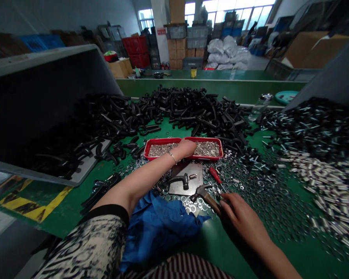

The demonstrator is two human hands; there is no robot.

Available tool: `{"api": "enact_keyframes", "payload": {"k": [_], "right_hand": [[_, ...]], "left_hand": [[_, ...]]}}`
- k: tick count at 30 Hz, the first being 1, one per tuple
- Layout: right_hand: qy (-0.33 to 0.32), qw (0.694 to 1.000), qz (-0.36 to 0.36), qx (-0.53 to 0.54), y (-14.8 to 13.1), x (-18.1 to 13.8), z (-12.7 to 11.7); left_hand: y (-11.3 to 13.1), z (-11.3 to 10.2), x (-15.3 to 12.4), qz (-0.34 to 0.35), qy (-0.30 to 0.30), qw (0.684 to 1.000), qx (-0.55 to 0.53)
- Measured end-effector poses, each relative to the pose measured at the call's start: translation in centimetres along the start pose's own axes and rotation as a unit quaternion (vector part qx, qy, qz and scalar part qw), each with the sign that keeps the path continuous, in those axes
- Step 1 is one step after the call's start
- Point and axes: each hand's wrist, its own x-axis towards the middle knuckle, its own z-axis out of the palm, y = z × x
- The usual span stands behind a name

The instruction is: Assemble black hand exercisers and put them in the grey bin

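Note:
My left hand (187, 148) reaches across into the red trays, its fingers bent down among small metal parts (207, 148); the fingertips are hidden. My right hand (242, 214) is low over the table with fingers stretched out, beside the end of the claw hammer's handle (211, 202). Whether it touches the handle I cannot tell. In front of me, a metal plate (177, 188) bears a black curved handle-like part (186, 182) and a small silver spring-like piece (193, 176). A red-handled screwdriver (215, 175) lies right of the plate.
Black curved parts (186, 104) are heaped at the back and spill from a tipped grey bin (104, 77) at left. Metal rings (267, 209), silver cylinders (328, 190) and black parts with pins (314, 124) cover the right. A blue cloth (159, 228) lies near me; a clear bottle (260, 106) stands behind.

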Motion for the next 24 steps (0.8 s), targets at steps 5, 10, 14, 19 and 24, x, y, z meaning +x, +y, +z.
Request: {"api": "enact_keyframes", "payload": {"k": [5, 10, 14, 19, 24], "right_hand": [[-0.020, 0.998, -0.033, -0.055, 1.4, -1.1, 1.2], [-0.021, 0.991, -0.078, -0.104, 0.5, -0.4, 2.1], [-0.033, 0.994, -0.053, -0.092, 0.2, 0.2, 2.0], [-0.113, 0.993, -0.003, -0.016, -0.3, 1.5, 1.1], [-0.144, 0.989, 0.033, 0.021, -0.6, 3.6, 0.2]], "left_hand": [[-0.3, 0.5, -0.3, -0.003, 0.000, 1.000, -0.016], [-0.4, 0.5, -0.1, -0.022, 0.043, 0.997, -0.066], [-0.3, 0.0, -1.9, -0.043, 0.126, 0.980, -0.148], [0.5, 1.4, -8.6, 0.017, 0.123, 0.944, -0.306], [-0.3, 5.2, -14.1, -0.041, 0.115, 0.936, -0.330]]}}
